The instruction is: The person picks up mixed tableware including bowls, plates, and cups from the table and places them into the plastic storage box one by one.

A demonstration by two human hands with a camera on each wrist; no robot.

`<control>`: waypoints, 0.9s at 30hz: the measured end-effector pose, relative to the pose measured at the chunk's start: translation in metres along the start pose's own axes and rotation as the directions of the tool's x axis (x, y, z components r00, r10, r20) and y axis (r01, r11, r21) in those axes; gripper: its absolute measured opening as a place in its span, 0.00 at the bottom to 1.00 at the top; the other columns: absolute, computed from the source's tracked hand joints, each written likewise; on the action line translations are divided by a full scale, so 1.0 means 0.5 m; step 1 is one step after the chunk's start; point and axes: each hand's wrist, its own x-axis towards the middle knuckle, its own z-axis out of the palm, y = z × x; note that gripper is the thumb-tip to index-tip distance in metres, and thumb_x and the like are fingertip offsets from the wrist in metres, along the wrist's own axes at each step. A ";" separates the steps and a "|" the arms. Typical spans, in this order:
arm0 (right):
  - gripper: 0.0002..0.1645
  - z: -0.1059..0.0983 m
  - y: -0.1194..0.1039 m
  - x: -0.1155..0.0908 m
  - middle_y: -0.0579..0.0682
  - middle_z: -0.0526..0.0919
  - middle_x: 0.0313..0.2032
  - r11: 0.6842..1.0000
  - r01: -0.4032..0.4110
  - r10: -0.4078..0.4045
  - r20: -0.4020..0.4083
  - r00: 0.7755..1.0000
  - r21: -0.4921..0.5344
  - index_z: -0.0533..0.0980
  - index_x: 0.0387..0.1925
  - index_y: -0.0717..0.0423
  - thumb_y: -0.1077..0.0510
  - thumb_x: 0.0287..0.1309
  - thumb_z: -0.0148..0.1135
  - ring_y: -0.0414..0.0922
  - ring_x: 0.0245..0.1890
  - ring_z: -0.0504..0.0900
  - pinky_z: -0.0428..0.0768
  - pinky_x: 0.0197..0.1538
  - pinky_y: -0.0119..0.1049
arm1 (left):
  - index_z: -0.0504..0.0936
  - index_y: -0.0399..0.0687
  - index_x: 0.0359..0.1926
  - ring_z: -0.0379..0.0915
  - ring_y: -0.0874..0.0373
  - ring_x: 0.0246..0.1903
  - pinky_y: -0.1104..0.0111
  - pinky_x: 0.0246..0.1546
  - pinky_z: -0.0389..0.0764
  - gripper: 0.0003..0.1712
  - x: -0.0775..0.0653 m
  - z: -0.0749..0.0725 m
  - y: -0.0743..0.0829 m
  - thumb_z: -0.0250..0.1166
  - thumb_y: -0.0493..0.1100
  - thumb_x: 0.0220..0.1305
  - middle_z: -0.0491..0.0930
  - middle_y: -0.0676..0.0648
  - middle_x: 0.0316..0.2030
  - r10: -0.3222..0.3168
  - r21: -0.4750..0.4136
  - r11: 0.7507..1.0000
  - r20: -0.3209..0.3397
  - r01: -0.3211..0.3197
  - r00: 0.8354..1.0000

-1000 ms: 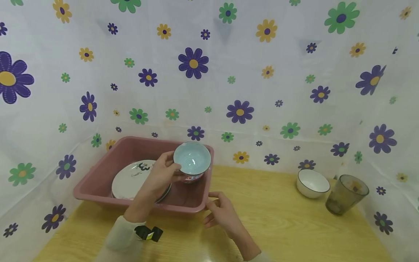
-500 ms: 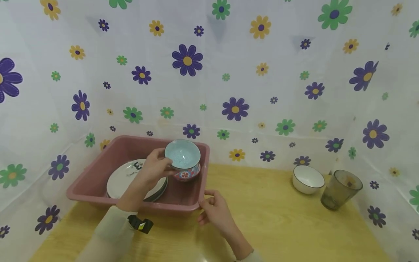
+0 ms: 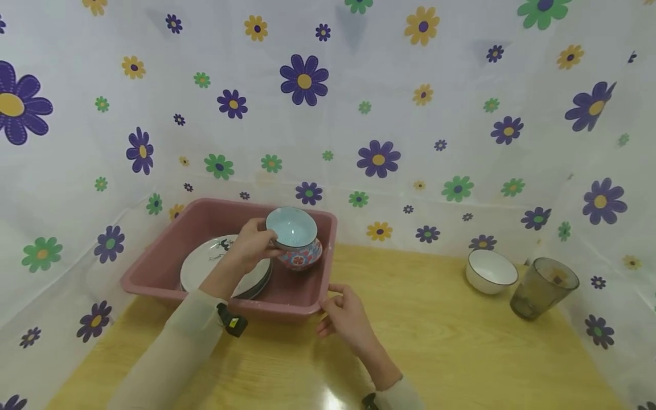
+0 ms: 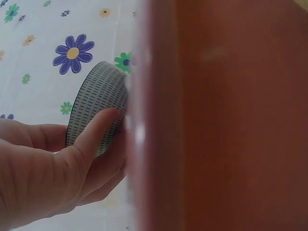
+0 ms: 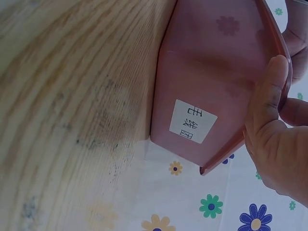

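Observation:
My left hand (image 3: 251, 246) grips a small bowl (image 3: 291, 228), pale blue inside, by its left side, over the right end of the pink plastic basin (image 3: 154, 250). In the left wrist view, the bowl's outside (image 4: 98, 98) shows rows of dark dashes, with the thumb against it. Beneath it in the head view, a red and blue patterned bowl (image 3: 302, 259) sits in the basin, partly covered. Left of that lie stacked white plates (image 3: 202, 267), partly behind my forearm. My right hand (image 3: 349, 319) pinches the basin's rim at the front right corner, thumb on the rim (image 5: 276, 72).
On the wooden table (image 3: 420, 330), a white bowl (image 3: 489, 273) with a dark rim stands at the right, beside a smoky glass cup (image 3: 540, 290). A white label (image 5: 192, 121) is on the basin's side. A flowered curtain (image 3: 400, 114) encloses the back and sides.
The pale blue bowl in my left hand has shifted slightly left over the basin, showing more of the patterned bowl below. My right hand stays at the basin's corner. The head view has shifted.

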 end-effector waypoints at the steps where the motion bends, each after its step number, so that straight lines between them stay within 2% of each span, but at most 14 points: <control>1: 0.28 -0.002 -0.001 0.002 0.57 0.81 0.33 1.000 0.003 -0.003 -0.004 1.000 0.002 0.59 0.65 0.71 0.62 0.70 0.54 0.41 0.18 0.80 0.85 0.25 0.39 | 0.47 0.25 0.73 0.74 0.41 0.52 0.63 0.49 0.83 0.36 0.004 0.001 0.001 0.43 0.29 0.65 0.58 0.27 0.67 -0.006 -0.002 1.000 0.000 0.006 1.000; 5: 0.28 -0.006 -0.004 0.009 0.54 0.81 0.30 1.000 0.013 -0.013 -0.014 1.000 0.015 0.59 0.65 0.72 0.65 0.69 0.54 0.41 0.18 0.81 0.84 0.26 0.35 | 0.44 0.26 0.74 0.71 0.38 0.57 0.63 0.50 0.82 0.37 0.018 0.001 0.002 0.43 0.29 0.66 0.55 0.27 0.69 -0.028 -0.001 1.000 -0.010 0.028 1.000; 9: 0.31 -0.004 -0.004 0.009 0.53 0.81 0.29 0.999 0.009 -0.009 -0.008 1.000 0.034 0.57 0.67 0.71 0.66 0.67 0.54 0.42 0.19 0.82 0.85 0.27 0.36 | 0.43 0.27 0.75 0.71 0.40 0.54 0.66 0.46 0.84 0.38 0.027 -0.001 -0.005 0.44 0.29 0.65 0.54 0.27 0.69 -0.064 0.010 0.998 -0.029 0.064 0.998; 13: 0.33 -0.002 -0.001 0.005 0.53 0.80 0.28 0.999 0.007 -0.007 -0.013 1.000 0.043 0.56 0.69 0.69 0.68 0.65 0.54 0.42 0.20 0.82 0.85 0.27 0.37 | 0.43 0.26 0.74 0.73 0.44 0.49 0.71 0.38 0.85 0.39 0.037 0.000 -0.017 0.45 0.29 0.64 0.54 0.26 0.69 -0.089 0.017 0.996 -0.039 0.090 0.995; 18: 0.33 -0.003 0.000 0.003 0.53 0.79 0.29 0.999 0.018 -0.017 -0.015 1.000 0.039 0.56 0.69 0.68 0.67 0.66 0.54 0.42 0.20 0.82 0.85 0.28 0.37 | 0.51 0.20 0.70 0.74 0.52 0.36 0.74 0.30 0.83 0.36 0.052 0.006 -0.026 0.45 0.27 0.60 0.62 0.25 0.62 -0.076 0.039 0.996 -0.035 0.077 0.996; 20: 0.33 -0.003 0.000 0.003 0.53 0.79 0.29 0.999 0.019 -0.018 -0.014 1.000 0.038 0.57 0.69 0.67 0.67 0.67 0.55 0.42 0.20 0.83 0.86 0.28 0.37 | 0.52 0.19 0.69 0.73 0.53 0.35 0.74 0.29 0.83 0.36 0.058 0.009 -0.030 0.46 0.26 0.58 0.62 0.25 0.61 -0.078 0.039 0.996 -0.043 0.080 0.996; 22: 0.33 -0.004 0.000 0.004 0.53 0.80 0.30 0.999 0.022 -0.021 -0.012 1.000 0.037 0.57 0.69 0.68 0.67 0.67 0.55 0.42 0.20 0.83 0.86 0.29 0.38 | 0.50 0.19 0.69 0.72 0.50 0.38 0.72 0.31 0.84 0.38 0.064 0.011 -0.033 0.46 0.26 0.57 0.60 0.25 0.62 -0.085 0.037 0.996 -0.049 0.087 0.995; 25: 0.32 -0.006 0.001 0.005 0.53 0.80 0.30 0.999 0.021 -0.021 -0.008 1.000 0.035 0.57 0.69 0.67 0.67 0.67 0.54 0.42 0.21 0.83 0.86 0.29 0.37 | 0.46 0.20 0.70 0.71 0.41 0.49 0.64 0.43 0.85 0.39 0.071 0.015 -0.038 0.45 0.25 0.57 0.56 0.23 0.65 -0.102 0.034 0.994 -0.048 0.104 0.994; 27: 0.32 -0.007 0.001 0.005 0.53 0.80 0.31 0.999 0.021 -0.021 -0.006 1.000 0.033 0.57 0.69 0.67 0.67 0.67 0.54 0.42 0.21 0.83 0.85 0.29 0.37 | 0.44 0.20 0.71 0.67 0.35 0.56 0.58 0.51 0.82 0.40 0.073 0.019 -0.039 0.45 0.25 0.57 0.53 0.22 0.66 -0.112 0.037 0.993 -0.040 0.114 0.993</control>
